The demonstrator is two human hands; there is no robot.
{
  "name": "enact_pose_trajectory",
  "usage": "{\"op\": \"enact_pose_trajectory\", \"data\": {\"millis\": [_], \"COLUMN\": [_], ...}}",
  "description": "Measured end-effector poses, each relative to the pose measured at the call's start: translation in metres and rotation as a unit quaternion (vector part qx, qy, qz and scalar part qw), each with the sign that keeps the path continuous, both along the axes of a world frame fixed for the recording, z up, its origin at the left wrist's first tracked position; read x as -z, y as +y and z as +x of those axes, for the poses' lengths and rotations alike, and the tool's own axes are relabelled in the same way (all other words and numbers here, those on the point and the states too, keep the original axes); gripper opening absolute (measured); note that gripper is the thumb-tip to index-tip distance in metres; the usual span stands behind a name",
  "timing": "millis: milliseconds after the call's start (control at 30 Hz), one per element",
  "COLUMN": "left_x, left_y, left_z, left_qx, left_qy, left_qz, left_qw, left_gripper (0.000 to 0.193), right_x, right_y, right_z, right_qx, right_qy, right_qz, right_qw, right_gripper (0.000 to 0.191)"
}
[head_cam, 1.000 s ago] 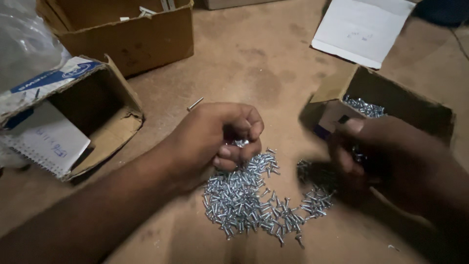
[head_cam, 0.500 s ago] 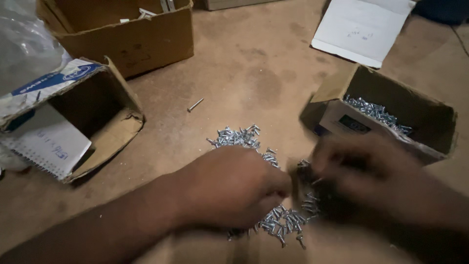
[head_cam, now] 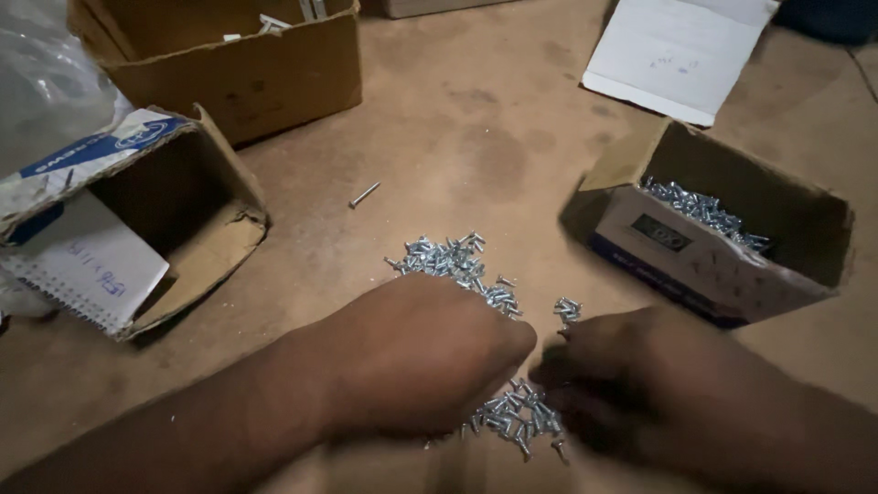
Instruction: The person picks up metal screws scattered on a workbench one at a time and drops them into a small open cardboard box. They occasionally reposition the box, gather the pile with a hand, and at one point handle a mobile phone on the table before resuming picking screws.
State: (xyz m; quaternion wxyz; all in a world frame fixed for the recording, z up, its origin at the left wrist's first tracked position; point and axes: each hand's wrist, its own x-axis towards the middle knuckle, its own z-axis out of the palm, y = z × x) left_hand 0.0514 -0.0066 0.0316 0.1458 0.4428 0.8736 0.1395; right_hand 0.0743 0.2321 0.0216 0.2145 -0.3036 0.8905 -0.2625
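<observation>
While both lie palm-down at lower centre, the left hand (head_cam: 421, 357) and right hand (head_cam: 640, 384) cover a pile of small silvery metal screws (head_cam: 457, 261); their fingers' grip cannot be told.

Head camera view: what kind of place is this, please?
Probably a workshop or storeroom floor: a pile of small silver screws lies on bare ground, beside an open carton of screws and other worn cardboard boxes.

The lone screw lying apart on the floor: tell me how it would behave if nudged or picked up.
The single screw looks like rigid, shiny metal, so it should stay stiff. Lying flat on the smooth brown floor, its round shank would probably roll, curving toward its tip. Being thin, it may be fiddly to pinch.
</observation>
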Motion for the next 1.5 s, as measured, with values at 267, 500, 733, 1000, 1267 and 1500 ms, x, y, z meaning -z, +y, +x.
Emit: {"op": "enact_pose_trajectory", "data": {"millis": [267,500,733,1000,1267,1500], "left_x": [0.017,0.032,0.021,-0.004,0.011,0.012], "left_y": [-0.002,-0.021,-0.009,0.002,0.004,-0.026], "left_z": [-0.009,-0.034,-0.014,-0.001,0.002,-0.041], "left_qx": [-0.097,-0.121,-0.065,-0.021,-0.069,-0.284], "left_qy": [-0.126,-0.617,-0.103,-0.077,-0.104,-0.578], "left_qz": [0.245,0.513,0.278,0.055,0.072,0.506], "left_qw": [0.956,0.584,0.953,0.995,0.990,0.573], "left_gripper": [0.023,0.022,0.021,0.017,0.020,0.022], "right_x": [0.015,-0.011,0.005,-0.006,-0.007,-0.047], "right_y": [0.012,0.065,0.068,0.005,0.011,0.092], "right_z": [-0.011,-0.038,-0.015,0.000,0.000,-0.033], "right_qx": [0.005,0.217,0.203,0.047,0.072,0.115], "right_qy": [0.075,-0.224,-0.411,-0.061,-0.112,-0.346], "right_qz": [0.006,-0.384,-0.435,0.037,-0.011,-0.533], "right_qw": [0.997,0.869,0.775,0.996,0.991,0.764], "right_gripper": [0.015,0.012,0.036,0.018,0.012,0.040]}}
